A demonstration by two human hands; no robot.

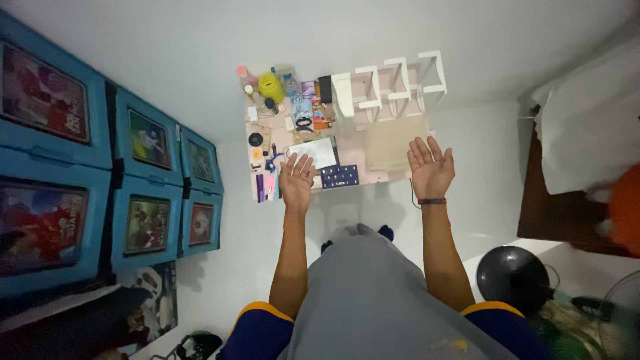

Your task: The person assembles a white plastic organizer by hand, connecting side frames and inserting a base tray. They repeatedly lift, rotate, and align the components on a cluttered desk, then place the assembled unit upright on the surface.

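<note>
- Blue storage boxes (50, 167) with pictures on their fronts are stacked down the left side, well apart from the hands.
- A person in a grey top with orange-trimmed dark sleeves stands over a small pale pink table (353, 150) set against the white wall, both arms stretched out above it.
- A dark wooden piece of furniture (557, 207) with white cloth on it stands at the right; a round black fan base (512, 275) sits on the floor below it.
- A white rack (390, 87) with several upright slots stands on the far right part of the table.
- A tan mat (393, 148) lies flat on the table just in front of the rack.
- The right hand (431, 167) is held palm up, fingers spread and gripping nothing, over the near edge of the mat; a dark band circles the wrist.
- The left hand (297, 179) is likewise palm up and unclenched, empty, over the table's near left part.
- A white notebook (313, 152) lies just beyond the left hand, with a dark blue box (339, 177) beside it, between the two hands.
- A yellow bottle (271, 87) stands among small jars and packets at the table's far left corner.
- Pens (265, 187) lie at the near left edge, just beside the left hand.
</note>
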